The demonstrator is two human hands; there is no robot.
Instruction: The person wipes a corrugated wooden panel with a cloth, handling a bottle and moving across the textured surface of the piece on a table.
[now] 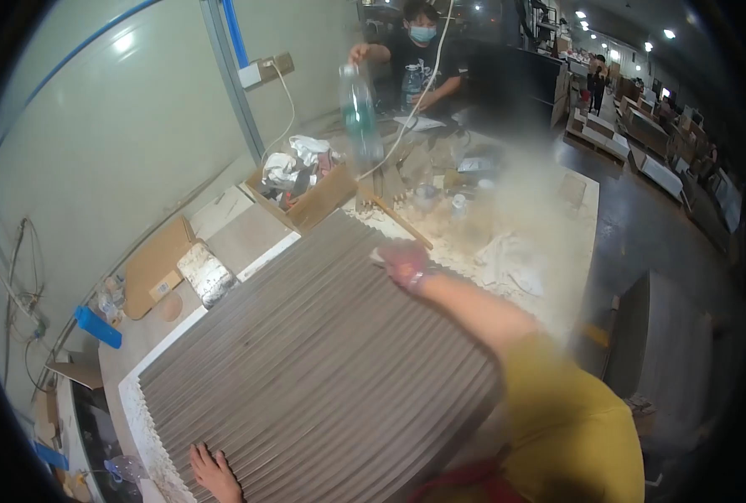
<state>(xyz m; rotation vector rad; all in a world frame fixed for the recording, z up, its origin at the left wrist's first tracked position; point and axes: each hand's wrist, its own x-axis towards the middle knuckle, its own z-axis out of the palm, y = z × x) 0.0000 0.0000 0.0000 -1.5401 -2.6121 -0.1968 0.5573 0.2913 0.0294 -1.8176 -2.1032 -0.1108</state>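
Observation:
A broad row of long grey-brown strips (306, 344), set side by side into a ribbed surface, covers much of the table in front of me. My left hand (214, 474) lies bare on its near left part, fingers stretched out. At the far right end of the strips, my right hand (406, 265), in a reddish glove and slightly blurred, presses on the ribs with its fingers together. Something small and pale (377, 255) shows at those fingers; its kind is unclear. My yellow sleeve (566, 411) covers part of the right side.
Beyond the strips stand a cardboard box (327, 199) of rags and a wooden stick (402, 222). A white-smeared block (206, 275) and blue object (98, 327) lie left. Opposite, a masked person (427, 71) holds a clear bottle (360, 113). A white cord (419, 96) hangs down; haze blurs the right.

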